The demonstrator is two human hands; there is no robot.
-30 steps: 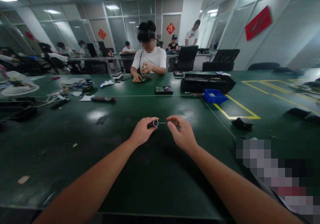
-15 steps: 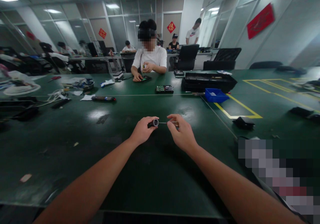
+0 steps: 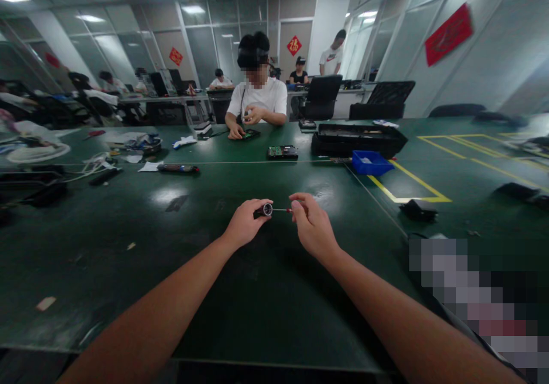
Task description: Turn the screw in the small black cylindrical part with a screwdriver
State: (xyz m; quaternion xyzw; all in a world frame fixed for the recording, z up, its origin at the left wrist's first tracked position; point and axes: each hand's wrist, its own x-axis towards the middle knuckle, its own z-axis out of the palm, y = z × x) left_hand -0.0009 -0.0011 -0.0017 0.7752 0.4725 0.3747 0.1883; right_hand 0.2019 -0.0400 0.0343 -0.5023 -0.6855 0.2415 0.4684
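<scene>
My left hand (image 3: 245,222) is closed round a small dark cylinder (image 3: 266,209) whose round, silvery-rimmed end faces me; its kind is unclear. To the right, my right hand (image 3: 315,224) has its fingers bent round a screwdriver (image 3: 282,210). The thin metal shaft points left and its tip meets the right side of the cylinder. A bit of the red handle shows at the fingertips, while the rest is hidden by the hand. Both hands are above the green table (image 3: 257,304).
Beyond my hands lies a circuit board device (image 3: 282,153). A blue bin (image 3: 372,163) stands by a long black tray (image 3: 358,141). On the left is another dark tool (image 3: 178,169). Across the table a person in a white shirt (image 3: 257,101) handles a small device.
My right hand's fingers have shifted on the screwdriver handle, and the red part near the shaft now shows. My left hand and the cylinder have hardly moved.
</scene>
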